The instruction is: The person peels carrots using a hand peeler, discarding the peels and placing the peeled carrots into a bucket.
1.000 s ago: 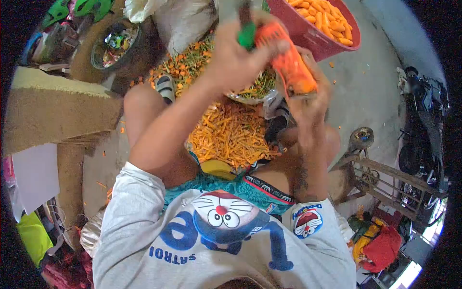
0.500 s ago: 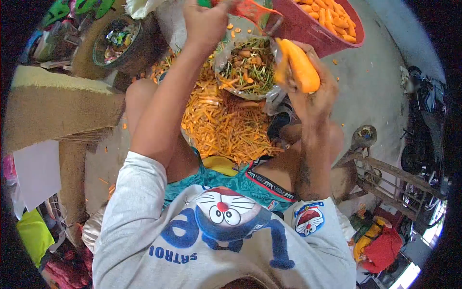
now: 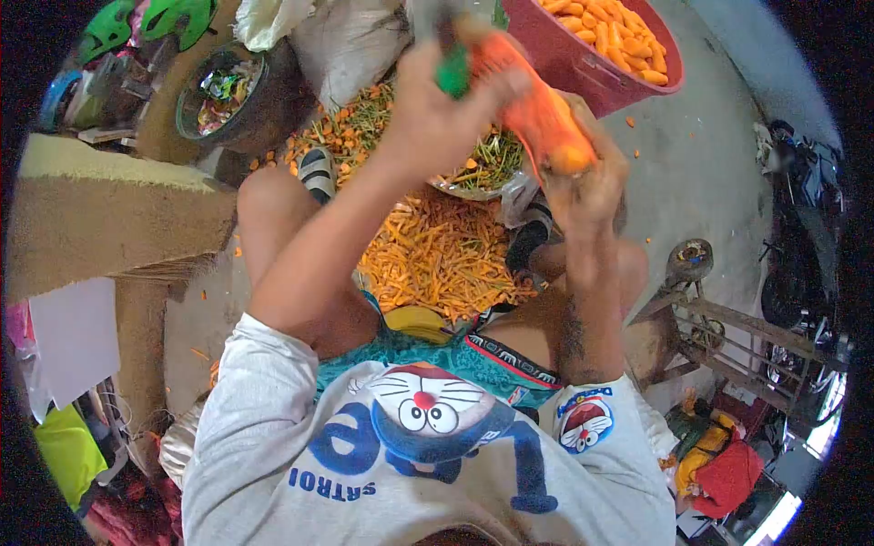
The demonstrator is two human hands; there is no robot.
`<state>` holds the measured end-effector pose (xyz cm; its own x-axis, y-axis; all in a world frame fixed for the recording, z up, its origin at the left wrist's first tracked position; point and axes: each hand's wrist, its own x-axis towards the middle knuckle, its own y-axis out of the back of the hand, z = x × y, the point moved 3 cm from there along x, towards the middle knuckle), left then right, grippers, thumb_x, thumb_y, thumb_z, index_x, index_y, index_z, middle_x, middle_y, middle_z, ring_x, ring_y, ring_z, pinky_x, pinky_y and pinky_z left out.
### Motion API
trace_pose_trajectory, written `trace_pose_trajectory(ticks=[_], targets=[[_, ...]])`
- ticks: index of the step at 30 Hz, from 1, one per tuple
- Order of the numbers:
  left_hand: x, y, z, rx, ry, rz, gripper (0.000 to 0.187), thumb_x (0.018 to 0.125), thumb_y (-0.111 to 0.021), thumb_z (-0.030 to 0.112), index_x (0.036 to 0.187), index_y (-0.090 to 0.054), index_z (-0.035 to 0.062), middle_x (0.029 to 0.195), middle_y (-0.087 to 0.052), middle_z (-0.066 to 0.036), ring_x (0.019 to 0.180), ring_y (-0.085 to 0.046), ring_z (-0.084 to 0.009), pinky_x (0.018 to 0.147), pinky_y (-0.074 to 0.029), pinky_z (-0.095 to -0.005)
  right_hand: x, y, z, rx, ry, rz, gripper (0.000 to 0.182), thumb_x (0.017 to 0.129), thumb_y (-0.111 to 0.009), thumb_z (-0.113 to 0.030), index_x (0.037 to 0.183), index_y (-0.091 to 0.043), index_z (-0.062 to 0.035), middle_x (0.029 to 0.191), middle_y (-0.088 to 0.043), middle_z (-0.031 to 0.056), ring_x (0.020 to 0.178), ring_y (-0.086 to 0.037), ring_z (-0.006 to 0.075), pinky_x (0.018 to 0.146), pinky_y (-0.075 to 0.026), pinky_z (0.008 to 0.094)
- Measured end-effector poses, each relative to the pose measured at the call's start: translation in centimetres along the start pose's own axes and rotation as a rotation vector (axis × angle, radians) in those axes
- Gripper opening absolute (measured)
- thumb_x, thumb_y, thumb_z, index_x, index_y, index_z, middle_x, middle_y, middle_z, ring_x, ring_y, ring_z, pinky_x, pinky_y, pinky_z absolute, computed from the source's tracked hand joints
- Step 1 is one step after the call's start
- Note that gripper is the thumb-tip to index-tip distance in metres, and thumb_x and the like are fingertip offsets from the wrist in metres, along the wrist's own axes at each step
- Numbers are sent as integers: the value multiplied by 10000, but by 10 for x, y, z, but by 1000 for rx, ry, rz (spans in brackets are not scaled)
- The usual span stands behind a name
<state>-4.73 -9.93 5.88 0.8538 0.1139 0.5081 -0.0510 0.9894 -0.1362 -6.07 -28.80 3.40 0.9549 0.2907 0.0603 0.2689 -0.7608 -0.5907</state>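
Note:
My left hand is closed around an orange-red peeler with a green part near the grip, blurred by motion. The peeler lies over a peeled-looking carrot and hides most of it. My right hand grips that carrot from the side, its rounded end towards me. Below both hands, a heap of carrot peelings covers the floor between my legs. A plastic-lined container of carrot tops and green stems stands just behind the heap, partly hidden by my left hand.
A red tub full of peeled carrots stands at the back right. At the back left are a dark bin with rubbish and a pale sack. A wooden frame stands on the right.
My left hand has brought the peeler down and to the right, onto the carrot. My right hand still holds the carrot, now largely covered by the peeler.

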Motion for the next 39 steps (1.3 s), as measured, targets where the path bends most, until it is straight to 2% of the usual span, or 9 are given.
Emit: trace_pose_trajectory(ticks=[4, 7, 10, 12, 16, 20, 26, 37, 39], targets=[[25, 26, -17, 45, -6, -8, 159, 949, -741, 137, 1025, -658, 25, 857, -678, -12, 724, -650, -105, 646, -531, -284, -2, -4, 2, -77, 59, 208, 382, 1040, -468, -307, 1251, -586, -10, 984, -654, 85, 728, -595, 148, 544, -440, 265], [38, 41, -27, -86, -12, 97, 135, 995, -704, 146, 992, -637, 29, 858, -675, -16, 715, -659, -124, 640, -535, -307, 7, 19, 7, 297, -84, -498, 443, 1066, -426, -292, 1335, -535, 42, 1195, -635, 149, 1038, -642, 223, 904, -529, 322], [0, 6, -3, 152, 35, -4, 224, 898, -796, 132, 1063, -691, 21, 858, -699, -8, 758, -653, -94, 675, -537, -269, 2, 16, 5, 227, -99, -231, 402, 1054, -446, -257, 1320, -523, 35, 1130, -628, 132, 1025, -638, 208, 906, -526, 324], [7, 6, -5, 175, -51, -43, 219, 903, -793, 135, 1060, -690, 24, 867, -704, -10, 761, -655, -93, 675, -536, -267, 0, -8, 1, -162, 101, 172, 350, 1017, -495, -260, 1250, -566, -8, 1003, -641, 90, 806, -620, 153, 684, -504, 270], [32, 35, -21, 18, 20, 88, 148, 956, -744, 139, 1017, -661, 33, 882, -691, -13, 740, -655, -104, 661, -536, -285, -4, -6, -2, -51, -31, -122, 349, 1017, -511, -255, 1249, -557, 2, 1101, -629, 102, 937, -637, 164, 822, -525, 280], [5, 14, -5, 72, -45, -8, 187, 923, -759, 123, 1061, -675, 28, 901, -698, -13, 777, -655, -109, 695, -541, -272, -1, 0, 2, -6, -3, 35, 352, 1011, -520, -258, 1249, -556, -2, 1099, -630, 110, 937, -638, 166, 828, -523, 278], [22, 35, 0, 86, -123, 5, 142, 964, -732, 135, 1010, -646, 32, 856, -672, -4, 752, -651, -106, 682, -540, -286, -10, -9, -2, -174, 84, 15, 370, 1011, -525, -273, 1260, -564, -3, 1029, -640, 82, 782, -622, 139, 586, -491, 256], [19, 19, 6, 185, -144, -100, 124, 924, -768, 114, 983, -696, 32, 860, -679, -20, 821, -667, -90, 734, -557, -278, -8, -12, 6, -120, 42, 160, 376, 1029, -503, -275, 1263, -568, 12, 951, -637, 72, 763, -621, 127, 518, -479, 273], [32, 39, 5, 0, -77, 97, 126, 1000, -706, 146, 962, -636, 48, 791, -652, -1, 646, -620, -102, 584, -511, -283, -9, -4, 4, -60, -23, 72, 370, 1028, -509, -272, 1257, -570, 13, 960, -639, 72, 764, -629, 131, 534, -495, 275]])
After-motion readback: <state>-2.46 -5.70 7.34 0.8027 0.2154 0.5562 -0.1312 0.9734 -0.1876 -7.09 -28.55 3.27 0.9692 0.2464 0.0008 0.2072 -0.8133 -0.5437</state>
